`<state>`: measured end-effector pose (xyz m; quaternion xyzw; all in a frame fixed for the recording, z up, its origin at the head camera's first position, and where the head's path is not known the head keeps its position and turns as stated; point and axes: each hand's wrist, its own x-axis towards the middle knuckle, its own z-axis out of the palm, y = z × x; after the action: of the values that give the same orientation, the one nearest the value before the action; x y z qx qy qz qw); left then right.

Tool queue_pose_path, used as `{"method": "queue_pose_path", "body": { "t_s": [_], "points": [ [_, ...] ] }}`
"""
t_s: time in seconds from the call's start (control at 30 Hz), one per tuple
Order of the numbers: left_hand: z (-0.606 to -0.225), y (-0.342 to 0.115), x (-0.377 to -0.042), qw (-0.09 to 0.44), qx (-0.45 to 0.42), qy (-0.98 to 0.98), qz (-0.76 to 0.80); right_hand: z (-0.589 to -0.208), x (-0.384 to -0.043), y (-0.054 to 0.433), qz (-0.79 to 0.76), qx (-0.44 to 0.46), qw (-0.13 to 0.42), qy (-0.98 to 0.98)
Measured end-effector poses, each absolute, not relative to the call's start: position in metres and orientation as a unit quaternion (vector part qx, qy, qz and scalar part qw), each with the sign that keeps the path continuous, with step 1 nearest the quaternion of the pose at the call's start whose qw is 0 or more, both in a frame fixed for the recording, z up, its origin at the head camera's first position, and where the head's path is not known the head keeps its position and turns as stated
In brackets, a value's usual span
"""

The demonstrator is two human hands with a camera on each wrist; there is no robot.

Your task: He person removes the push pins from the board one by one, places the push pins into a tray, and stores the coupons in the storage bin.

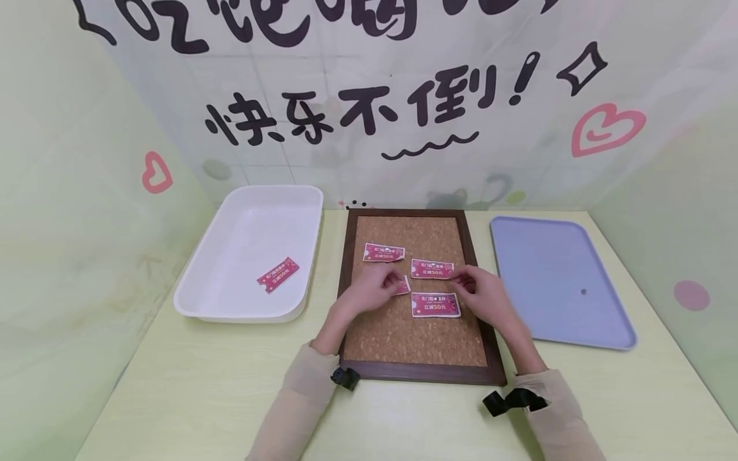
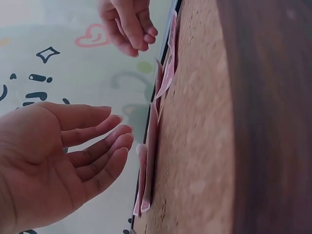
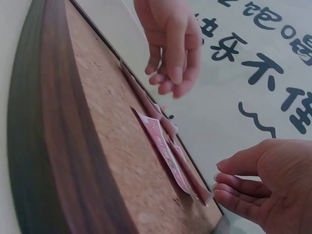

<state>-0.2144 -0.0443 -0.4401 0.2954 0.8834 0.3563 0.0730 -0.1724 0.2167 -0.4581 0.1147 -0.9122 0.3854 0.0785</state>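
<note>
On the cork board (image 1: 415,349) lie several pink paper coupons. An upper left coupon (image 1: 384,256), an upper right coupon (image 1: 432,272) and a lower right coupon (image 1: 435,310) each show a small pin head. The left hand (image 1: 369,291) hovers over a lower left coupon (image 1: 405,287), hiding most of it. In the left wrist view that hand (image 2: 73,165) has loosely bent fingers and stands apart from the paper. My right hand (image 1: 484,298) is by the upper right coupon's right edge. Its fingers (image 3: 239,190) are relaxed in the right wrist view, holding nothing visible.
To the left stands a white tray (image 1: 248,221) with another pink coupon (image 1: 278,275) in it. At the right is a shallow blue tray (image 1: 553,269) holding one small pin (image 1: 583,292). A dark wooden frame (image 1: 421,372) edges the board. A printed curtain (image 1: 369,173) hangs behind.
</note>
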Motion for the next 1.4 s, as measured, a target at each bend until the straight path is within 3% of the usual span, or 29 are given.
{"method": "queue_pose_path", "body": {
  "t_s": [0.27,0.53,1.4],
  "points": [
    [-0.441,-0.031,-0.208,0.103,0.302,0.879,0.355,-0.467,-0.173,0.205,0.392,0.135,0.031,-0.909],
    [-0.443,-0.021,-0.203,0.16,0.249,0.889,0.35,-0.471,-0.172,0.198,0.387,0.152,0.026,-0.909],
    [-0.448,-0.013,-0.204,0.185,0.221,0.89,0.353,-0.476,-0.175,0.19,0.378,0.125,0.028,-0.917]
  ]
}}
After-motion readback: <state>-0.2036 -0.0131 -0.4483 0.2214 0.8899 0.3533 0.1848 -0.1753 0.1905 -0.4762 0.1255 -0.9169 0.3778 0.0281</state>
